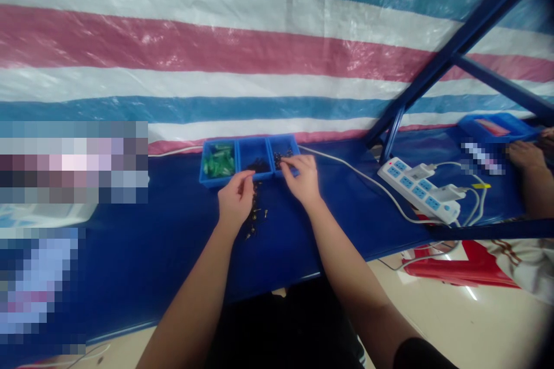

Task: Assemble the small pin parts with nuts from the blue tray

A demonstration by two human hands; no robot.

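Note:
Three joined blue bins stand at the back of the blue table. Green pieces fill the left bin. Small dark parts lie in the middle bin, and more small parts are in the right bin. My left hand is at the front of the middle bin, thumb and fingers pinched together; anything between them is too small to make out. Over the front of the right bin, my right hand has its fingertips pinched at the small parts. Loose brass-and-dark pieces are scattered on the table between my hands.
A white power strip with plugged-in adapters lies to the right, its cable running behind the bins. A blue metal frame rises beside it. Farther right are another blue tray and another person's hand. A striped sheet hangs behind.

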